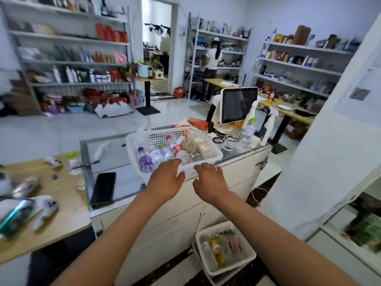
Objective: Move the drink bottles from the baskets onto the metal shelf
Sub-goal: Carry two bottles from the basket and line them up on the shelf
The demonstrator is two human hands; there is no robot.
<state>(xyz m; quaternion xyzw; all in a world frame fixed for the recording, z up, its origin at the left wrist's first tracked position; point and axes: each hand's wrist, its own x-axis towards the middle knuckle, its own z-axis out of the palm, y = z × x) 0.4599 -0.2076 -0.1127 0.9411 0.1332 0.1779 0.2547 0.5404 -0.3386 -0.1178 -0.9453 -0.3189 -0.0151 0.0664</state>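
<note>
A white perforated basket [144, 139] stands on a glass-topped counter and holds several drink bottles lying down, among them a purple-labelled one [145, 162] and a red-labelled one [179, 151]. My left hand [165, 180] and my right hand [210, 180] reach side by side to the basket's near rim, fingers spread, holding nothing. A second white basket [245, 259] with several coloured bottles sits on the floor below the counter. Metal shelves [68, 40] stocked with goods line the far wall.
A black phone [103, 189] lies on the counter glass. A screen terminal [239, 105], cables, a spray bottle [268, 129] and an upright water bottle [248, 131] crowd the counter's right end. A wooden table [61, 195] with clutter is at left. A person [212, 67] stands at the far shelves.
</note>
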